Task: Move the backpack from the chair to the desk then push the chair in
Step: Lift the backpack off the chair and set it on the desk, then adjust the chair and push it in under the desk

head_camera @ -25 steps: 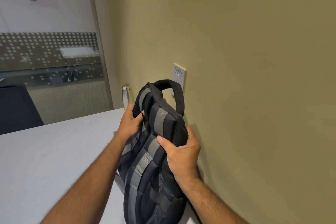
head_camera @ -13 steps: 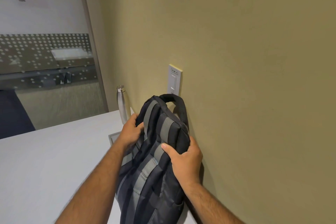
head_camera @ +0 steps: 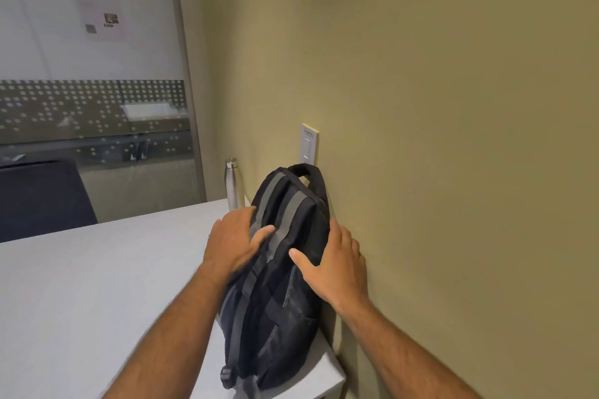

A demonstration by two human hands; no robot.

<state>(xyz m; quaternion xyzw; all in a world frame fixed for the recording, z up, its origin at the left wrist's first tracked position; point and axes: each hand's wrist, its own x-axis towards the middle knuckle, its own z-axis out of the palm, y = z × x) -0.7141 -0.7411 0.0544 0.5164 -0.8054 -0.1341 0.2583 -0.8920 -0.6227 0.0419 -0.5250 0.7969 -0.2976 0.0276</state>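
The black backpack (head_camera: 278, 317) with grey stripes stands on the right end of the white desk (head_camera: 97, 285), its back leaning on the olive wall and its top handle up. My left hand (head_camera: 231, 240) lies on its upper left side, thumb on a grey stripe. Cupping the upper right edge is my right hand (head_camera: 337, 262), thumb across the front and fingers between bag and wall. Both hands hold it loosely, fingers spread. The chair is out of view.
A steel bottle (head_camera: 234, 185) stands on the desk just behind the backpack, by the wall. A wall switch plate (head_camera: 308, 143) sits above the bag's handle. A glass partition (head_camera: 97, 107) and a dark shape (head_camera: 42, 197) lie beyond the desk's far edge.
The backpack has come down from the air onto the desk and settled against the wall. My fingers have flattened and spread on its sides.
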